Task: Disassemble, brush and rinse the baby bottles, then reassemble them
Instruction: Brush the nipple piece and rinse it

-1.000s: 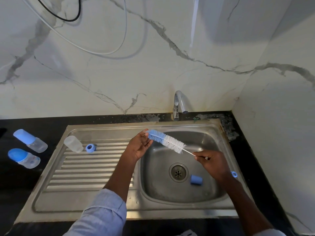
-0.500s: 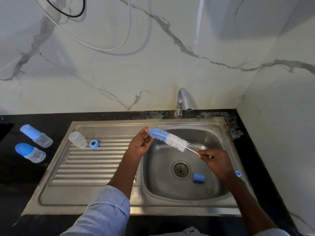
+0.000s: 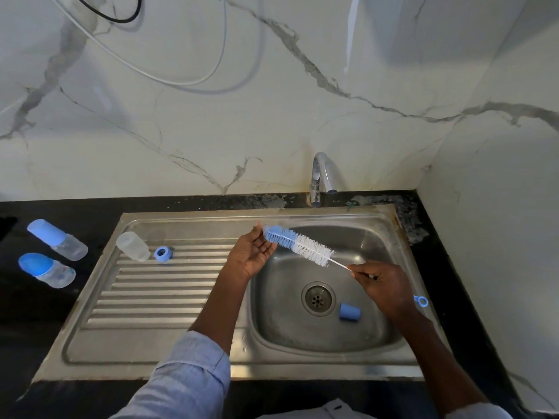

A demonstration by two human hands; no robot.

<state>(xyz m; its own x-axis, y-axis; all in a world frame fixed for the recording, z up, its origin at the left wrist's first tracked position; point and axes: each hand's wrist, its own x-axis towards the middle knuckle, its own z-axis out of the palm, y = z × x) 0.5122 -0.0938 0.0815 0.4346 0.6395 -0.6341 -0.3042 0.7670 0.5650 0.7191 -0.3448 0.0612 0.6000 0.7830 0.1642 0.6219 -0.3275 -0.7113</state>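
Note:
My right hand [image 3: 382, 284] grips the thin handle of a blue and white bottle brush [image 3: 299, 244] held over the sink basin [image 3: 372, 237]. Palm up, my left hand [image 3: 251, 252] is open with its fingertips touching the brush's blue tip. A blue cap [image 3: 349, 312] lies in the basin beside the drain [image 3: 318, 298]. An open clear bottle body [image 3: 133, 246] and a blue ring [image 3: 163, 254] lie on the drainboard [image 3: 151, 297]. Two capped baby bottles [image 3: 57, 239] [image 3: 47, 270] lie on the black counter at left.
A chrome tap [image 3: 320, 176] stands behind the basin, with no water running. The brush handle's blue loop end [image 3: 421, 301] sticks out past my right wrist. Marble walls close in the back and right side. Cables [image 3: 169, 77] hang on the wall above.
Both hands and the brush stay nearly where they were. My left hand's fingers have opened a little under the brush tip.

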